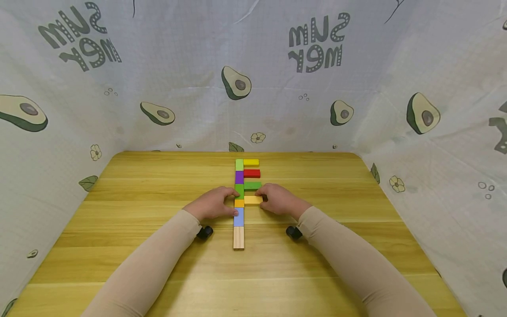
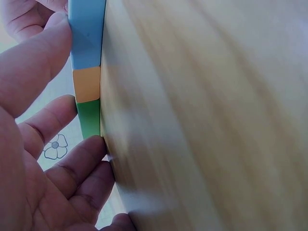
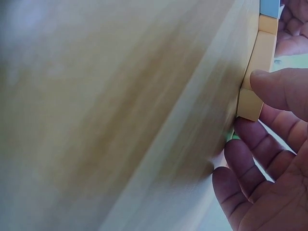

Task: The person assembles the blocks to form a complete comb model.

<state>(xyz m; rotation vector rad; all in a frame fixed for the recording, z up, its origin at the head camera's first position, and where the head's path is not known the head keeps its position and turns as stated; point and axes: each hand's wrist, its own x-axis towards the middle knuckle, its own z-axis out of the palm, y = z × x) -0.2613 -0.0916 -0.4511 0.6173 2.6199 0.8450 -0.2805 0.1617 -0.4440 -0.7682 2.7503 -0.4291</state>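
A row of flat wooden blocks runs away from me on the table: plain wood (image 1: 239, 238), blue (image 1: 239, 219), orange (image 1: 239, 203), green (image 1: 239, 190), purple (image 1: 239, 177) and light green (image 1: 239, 164). My left hand (image 1: 214, 203) lies at the row's left side, thumb touching the blue block and fingertips at the green one. At the orange block, a yellow-orange block (image 1: 252, 201) sticks out to the right. My right hand (image 1: 280, 200) pinches its outer end, with the thumb on the near side.
Yellow (image 1: 251, 162), red (image 1: 251, 173) and darker green (image 1: 252, 186) blocks jut rightward from the row's far part, spaced apart. A printed cloth (image 1: 198, 88) surrounds the wooden table (image 1: 158, 176) at the back and sides.
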